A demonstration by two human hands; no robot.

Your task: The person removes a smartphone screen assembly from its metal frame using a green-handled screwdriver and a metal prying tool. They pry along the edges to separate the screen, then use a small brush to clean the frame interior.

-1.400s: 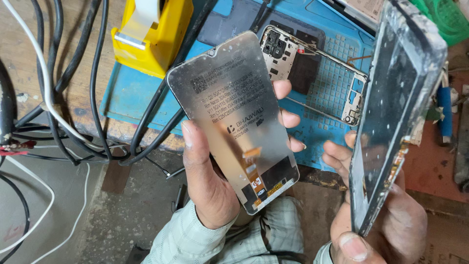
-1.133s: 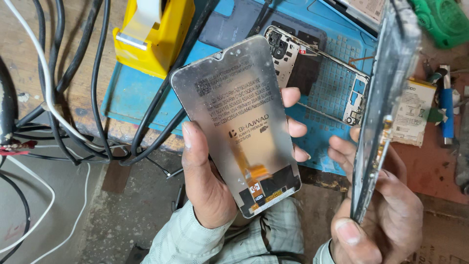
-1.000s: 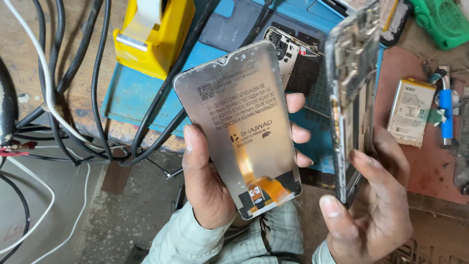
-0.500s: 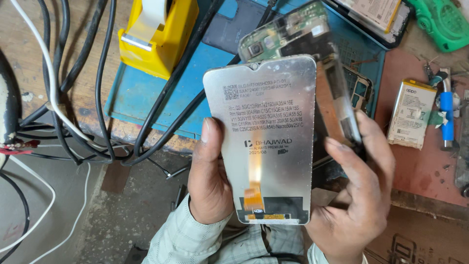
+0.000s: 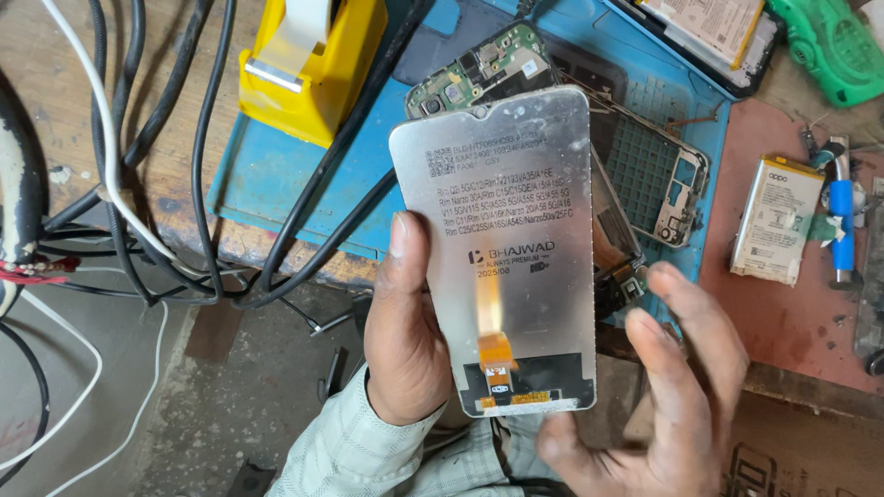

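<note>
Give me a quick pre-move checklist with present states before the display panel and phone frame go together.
1. Left hand grips display panel at its left edge: ok.
2. Panel's metal back faces up, orange flex cable visible: ok.
3. Right hand grips phone frame behind the panel: cannot tell, contact hidden.
4. Frame squared with panel: not ok, it sits skewed.
5. Flex connector undamaged: cannot tell.

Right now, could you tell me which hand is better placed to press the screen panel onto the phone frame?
Probably the right hand: its fingers are spread beside the screen panel, over the phone frame, while the left hand grips the panel.
</note>
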